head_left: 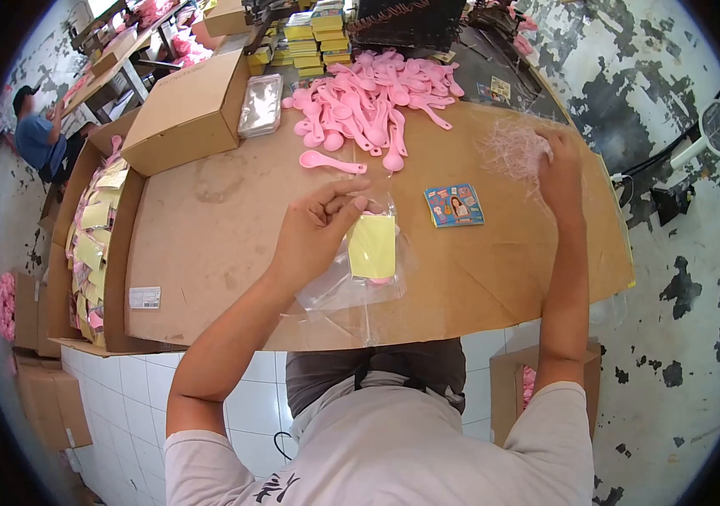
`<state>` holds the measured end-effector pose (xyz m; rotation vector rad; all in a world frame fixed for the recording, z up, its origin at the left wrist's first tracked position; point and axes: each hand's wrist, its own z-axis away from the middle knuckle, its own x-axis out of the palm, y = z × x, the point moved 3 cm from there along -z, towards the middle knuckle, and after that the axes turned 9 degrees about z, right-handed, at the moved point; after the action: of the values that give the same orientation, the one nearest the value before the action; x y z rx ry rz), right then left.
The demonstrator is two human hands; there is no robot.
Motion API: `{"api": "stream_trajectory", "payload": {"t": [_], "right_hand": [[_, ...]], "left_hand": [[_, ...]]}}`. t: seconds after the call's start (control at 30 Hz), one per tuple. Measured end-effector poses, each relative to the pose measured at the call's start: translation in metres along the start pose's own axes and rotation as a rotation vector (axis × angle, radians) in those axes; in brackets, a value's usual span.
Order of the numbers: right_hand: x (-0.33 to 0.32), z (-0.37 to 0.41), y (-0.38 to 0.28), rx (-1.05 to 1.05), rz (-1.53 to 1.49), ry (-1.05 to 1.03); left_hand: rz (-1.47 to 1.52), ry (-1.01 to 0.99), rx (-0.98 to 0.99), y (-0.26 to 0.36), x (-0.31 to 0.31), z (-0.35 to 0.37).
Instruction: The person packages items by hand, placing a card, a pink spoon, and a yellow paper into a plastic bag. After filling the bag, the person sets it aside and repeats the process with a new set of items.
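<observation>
My left hand (314, 232) pinches the top of a clear plastic bag (358, 282) that holds a yellow card (373, 245) and something pink beneath it. The bag lies on a brown cardboard sheet (208, 244). My right hand (558, 173) reaches to the far right and grips a tuft of pale pink shredded filler (512, 150). Between the hands lies a small blue printed card (454, 205). A single pink plastic spoon (330, 162) lies just beyond my left hand.
A heap of pink spoons (381, 97) covers the far middle. A closed cardboard box (187, 110) and a pack of clear bags (260, 104) sit at the far left. A box of filled packets (94, 244) stands at left. Another person (35, 135) works far left.
</observation>
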<state>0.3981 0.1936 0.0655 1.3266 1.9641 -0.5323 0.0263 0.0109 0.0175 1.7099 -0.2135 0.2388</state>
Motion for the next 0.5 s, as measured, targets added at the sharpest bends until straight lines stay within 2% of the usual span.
{"api": "stream_trajectory", "payload": {"t": [0.1, 0.17, 0.23, 0.33, 0.43, 0.5], "right_hand": [[-0.009, -0.006, -0.078, -0.006, -0.443, -0.047], [-0.019, 0.003, -0.136, 0.016, -0.721, -0.444], [-0.022, 0.014, -0.180, -0.213, -1.007, -0.563], [-0.010, 0.021, -0.211, -0.089, -1.341, -0.907], [0.007, 0.023, -0.216, 0.027, -1.523, -0.873], [0.010, 0.023, -0.213, 0.021, -1.533, -0.840]], "left_hand": [[-0.020, 0.012, -0.011, 0.000, 0.000, -0.003], [-0.076, 0.029, -0.004, -0.002, -0.002, -0.003], [-0.163, 0.049, 0.011, -0.004, -0.005, -0.004], [-0.055, 0.081, -0.018, -0.008, -0.008, -0.004], [0.005, 0.101, -0.012, 0.001, -0.006, -0.002], [0.065, 0.054, -0.025, 0.003, -0.003, -0.002]]}}
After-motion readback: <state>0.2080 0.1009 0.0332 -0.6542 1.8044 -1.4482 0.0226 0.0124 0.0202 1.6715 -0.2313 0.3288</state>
